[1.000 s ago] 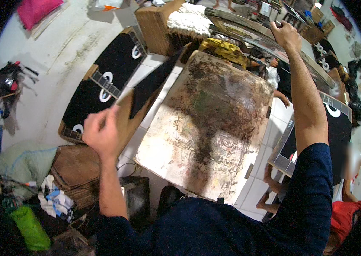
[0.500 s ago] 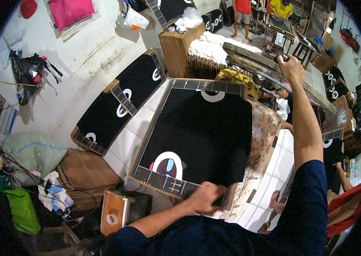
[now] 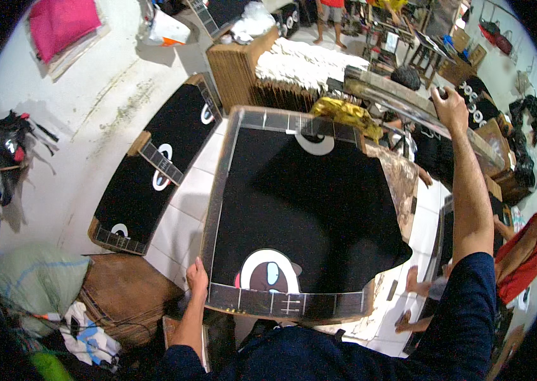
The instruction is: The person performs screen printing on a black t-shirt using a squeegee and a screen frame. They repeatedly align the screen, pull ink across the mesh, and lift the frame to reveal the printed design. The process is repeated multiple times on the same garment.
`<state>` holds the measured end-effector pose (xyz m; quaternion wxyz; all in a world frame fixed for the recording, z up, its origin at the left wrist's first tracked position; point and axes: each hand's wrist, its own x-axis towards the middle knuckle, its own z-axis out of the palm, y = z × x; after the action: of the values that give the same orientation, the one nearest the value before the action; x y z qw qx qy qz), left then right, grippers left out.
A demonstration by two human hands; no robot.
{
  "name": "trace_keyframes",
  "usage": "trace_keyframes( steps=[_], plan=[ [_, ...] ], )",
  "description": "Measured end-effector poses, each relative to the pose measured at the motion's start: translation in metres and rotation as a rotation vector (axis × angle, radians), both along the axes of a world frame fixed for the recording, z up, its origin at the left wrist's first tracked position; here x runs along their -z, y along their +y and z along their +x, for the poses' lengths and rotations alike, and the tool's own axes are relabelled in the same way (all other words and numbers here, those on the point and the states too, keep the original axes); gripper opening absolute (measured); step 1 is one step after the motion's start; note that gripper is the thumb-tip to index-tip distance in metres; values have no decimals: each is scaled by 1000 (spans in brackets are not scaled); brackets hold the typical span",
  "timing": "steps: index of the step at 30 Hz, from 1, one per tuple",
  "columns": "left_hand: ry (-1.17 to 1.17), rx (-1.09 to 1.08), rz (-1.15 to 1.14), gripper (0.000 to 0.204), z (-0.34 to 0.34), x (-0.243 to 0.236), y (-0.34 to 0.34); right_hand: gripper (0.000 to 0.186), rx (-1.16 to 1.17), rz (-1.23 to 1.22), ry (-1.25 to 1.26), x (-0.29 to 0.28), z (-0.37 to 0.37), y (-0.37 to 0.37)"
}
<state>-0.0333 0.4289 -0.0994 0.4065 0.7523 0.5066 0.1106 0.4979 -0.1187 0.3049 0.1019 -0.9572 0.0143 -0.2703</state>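
Observation:
In front of me is a flat board [image 3: 319,306] with dark marked strips along its edges. Black fabric [image 3: 306,203] covers it, with a large cartoon eye printed near me and another eye at the far end. My left hand [image 3: 197,278] is closed on the board's near left edge, thumb up; its other fingers are mostly hidden. To the far right, my raised right hand [image 3: 451,111] grips a dark knob [image 3: 443,93] on a tilted frame [image 3: 402,100]. A corner of the fabric sticks out past the board's right side.
A second board with black printed fabric [image 3: 125,197] leans along the left wall. Behind stand stacked brown boards [image 3: 237,66] and white material [image 3: 300,60]. A yellow cloth [image 3: 348,117] hangs by the frame. A person in red [image 3: 525,257] is at the right; others work farther back.
My left hand has gone from the board's near right corner to its left edge. The fabric's near right corner now juts outward. My right hand stays on the knob.

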Motion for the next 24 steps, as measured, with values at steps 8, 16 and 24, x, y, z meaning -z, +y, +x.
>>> trace_keyframes(
  steps=[8, 16, 24],
  plan=[
    [-202, 122, -274, 55, 37, -23, -41, 79, 43, -123, -26, 8, 16, -8],
    [152, 320, 31, 61, 41, -9, -41, 51, -44, 95, -150, -7, -25, 54],
    [-44, 657, -101, 58, 8, -40, -27, 54, 22, 68, -101, 1, -10, 42]
  ],
)
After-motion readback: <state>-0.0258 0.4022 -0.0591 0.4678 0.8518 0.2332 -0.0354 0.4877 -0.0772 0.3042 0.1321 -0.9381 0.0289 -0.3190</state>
